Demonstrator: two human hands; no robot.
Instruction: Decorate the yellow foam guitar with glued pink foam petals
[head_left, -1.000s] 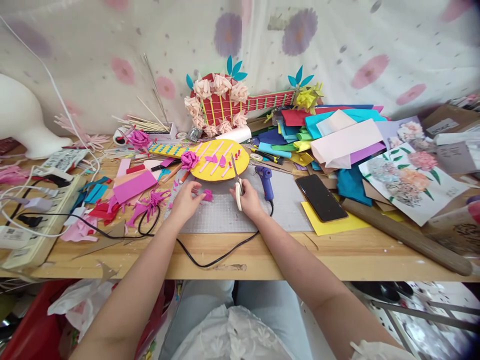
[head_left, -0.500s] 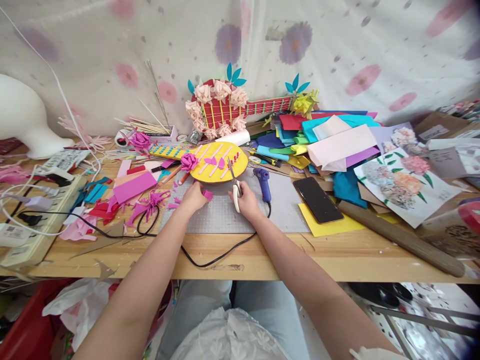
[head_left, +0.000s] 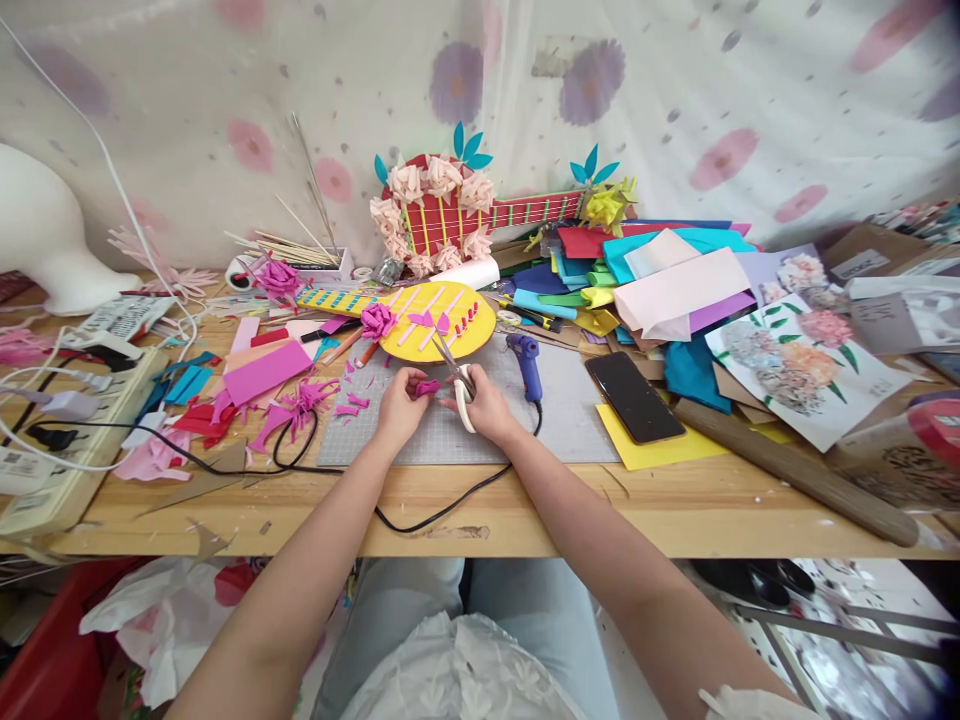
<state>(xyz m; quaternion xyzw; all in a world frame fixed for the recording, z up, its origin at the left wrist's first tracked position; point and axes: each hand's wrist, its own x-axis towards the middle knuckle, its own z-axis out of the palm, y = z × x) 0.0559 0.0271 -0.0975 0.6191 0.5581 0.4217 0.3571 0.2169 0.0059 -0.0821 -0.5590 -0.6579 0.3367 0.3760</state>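
Note:
My left hand (head_left: 401,402) pinches a small magenta paper piece (head_left: 428,387) over the grey cutting mat (head_left: 570,410). Closed around the white handles of a pair of scissors (head_left: 463,400), my right hand (head_left: 486,402) is just to the right of it, with the blades pointing up and left. Behind both hands lies a yellow paper guitar (head_left: 439,335) with pink strips, magenta leaves and a magenta paper flower (head_left: 377,321). A blue glue gun (head_left: 527,368) rests on the mat to the right. Magenta scraps (head_left: 351,405) lie left of my left hand.
A black phone (head_left: 636,398) sits on yellow paper at the right. A wooden stick (head_left: 795,470) lies beyond it. Coloured paper (head_left: 682,290) is piled at the back right, near a red flowered guitar (head_left: 517,212). A black cord (head_left: 442,522) crosses the front; a power strip (head_left: 82,450) is left.
My left hand has come right with the magenta piece, closer to the scissors. The scissors have turned, their blades now leaning further left. My right hand has shifted slightly left.

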